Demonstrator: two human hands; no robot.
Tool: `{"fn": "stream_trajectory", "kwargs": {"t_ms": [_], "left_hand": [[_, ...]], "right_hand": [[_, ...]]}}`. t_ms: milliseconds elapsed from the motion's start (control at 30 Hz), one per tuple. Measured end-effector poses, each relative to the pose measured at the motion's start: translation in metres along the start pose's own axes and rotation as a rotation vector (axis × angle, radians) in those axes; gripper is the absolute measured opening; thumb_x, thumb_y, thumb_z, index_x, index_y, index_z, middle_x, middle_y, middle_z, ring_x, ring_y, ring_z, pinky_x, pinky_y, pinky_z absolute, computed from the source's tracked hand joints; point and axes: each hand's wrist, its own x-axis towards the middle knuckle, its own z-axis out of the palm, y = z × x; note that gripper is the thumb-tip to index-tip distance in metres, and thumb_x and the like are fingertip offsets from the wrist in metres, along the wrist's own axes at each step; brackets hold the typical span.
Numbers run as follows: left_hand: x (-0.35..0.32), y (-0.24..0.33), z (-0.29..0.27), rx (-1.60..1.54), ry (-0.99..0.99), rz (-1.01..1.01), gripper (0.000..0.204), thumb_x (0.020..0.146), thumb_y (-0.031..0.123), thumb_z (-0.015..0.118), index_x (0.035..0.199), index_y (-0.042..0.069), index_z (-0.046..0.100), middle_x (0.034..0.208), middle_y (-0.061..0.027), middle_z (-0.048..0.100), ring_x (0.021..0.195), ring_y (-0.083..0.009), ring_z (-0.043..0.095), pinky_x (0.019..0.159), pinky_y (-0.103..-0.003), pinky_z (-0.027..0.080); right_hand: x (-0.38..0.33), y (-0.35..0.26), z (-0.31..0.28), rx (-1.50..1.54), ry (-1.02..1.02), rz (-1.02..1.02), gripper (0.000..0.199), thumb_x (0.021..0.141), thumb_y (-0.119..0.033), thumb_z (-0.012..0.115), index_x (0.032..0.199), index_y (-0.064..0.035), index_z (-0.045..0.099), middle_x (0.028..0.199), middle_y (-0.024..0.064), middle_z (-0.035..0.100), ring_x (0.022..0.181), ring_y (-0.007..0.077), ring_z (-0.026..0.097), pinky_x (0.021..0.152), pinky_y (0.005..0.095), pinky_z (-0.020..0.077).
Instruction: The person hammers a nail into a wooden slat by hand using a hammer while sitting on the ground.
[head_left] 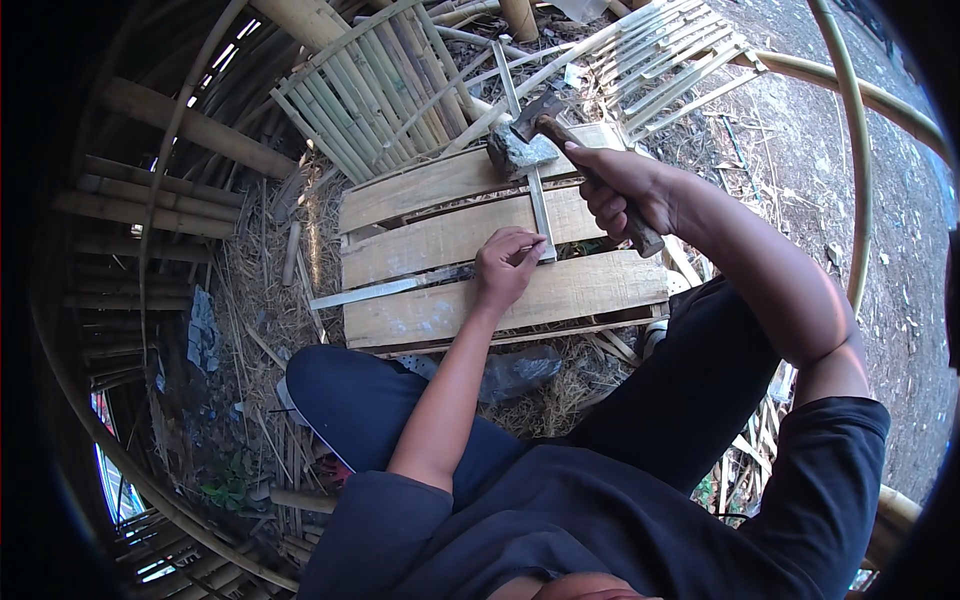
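My right hand (630, 188) is wrapped round the wooden handle of a hammer (560, 135), raised over the far side of a wooden slat crate (420, 250). Its dark head points away from me. Below the head lies a rough grey stone block (515, 152) on the crate's far slats. A thin pale bamboo strip (540, 205) runs from beside the block toward me across the slats. At the strip's near end my left hand (510, 265) is closed in a pinch. Anything between its fingertips is too small to make out.
Beyond the crate lean a bamboo slat panel (370, 90) and another pale slatted frame (660, 60). A flat light strip (380, 288) lies across the crate's left side. Clear plastic (520, 372) rests between my legs. Bamboo poles (850, 130) curve past on the right.
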Motion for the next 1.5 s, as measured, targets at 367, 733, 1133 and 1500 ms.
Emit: {"fn": "stream_trajectory", "kwargs": {"t_ms": [367,733,1133,1500], "left_hand": [[0.001,0.002,0.002,-0.008,0.006,-0.003,0.010,0.085,0.006,0.079,0.095,0.004,0.079,0.095,-0.0084,0.075,0.090,-0.0192,0.071,0.080,-0.030,0.056],[0.003,0.002,0.002,0.102,0.003,0.169,0.015,0.079,0.003,0.081,0.092,0.008,0.079,0.089,-0.0067,0.075,0.091,-0.0224,0.070,0.081,-0.034,0.058],[0.001,-0.002,0.000,0.076,-0.038,0.100,0.015,0.083,0.006,0.080,0.098,0.007,0.082,0.092,-0.0081,0.077,0.096,-0.0220,0.070,0.087,-0.033,0.057],[0.000,-0.006,0.000,0.014,-0.016,0.132,0.017,0.079,0.007,0.084,0.095,0.007,0.081,0.093,-0.0115,0.077,0.095,-0.0253,0.073,0.082,-0.035,0.058]], "right_hand": [[0.001,0.002,-0.001,-0.024,-0.020,-0.019,0.054,0.106,-0.055,0.046,0.066,-0.0232,0.030,0.054,-0.0113,0.027,0.042,0.0014,0.027,0.037,0.0193,0.0245],[-0.002,0.000,0.001,-0.060,0.012,-0.004,0.056,0.104,-0.059,0.047,0.066,-0.0223,0.031,0.052,-0.0108,0.028,0.040,0.0012,0.027,0.037,0.0198,0.0250],[0.001,0.002,-0.008,-0.068,0.016,0.011,0.057,0.103,-0.063,0.048,0.067,-0.0217,0.032,0.053,-0.0114,0.025,0.041,0.0016,0.025,0.036,0.0193,0.0229],[-0.007,0.019,-0.028,-0.198,0.217,-0.028,0.058,0.102,-0.065,0.049,0.068,-0.0194,0.037,0.054,-0.0102,0.024,0.043,0.0040,0.024,0.040,0.0227,0.0235]]}}
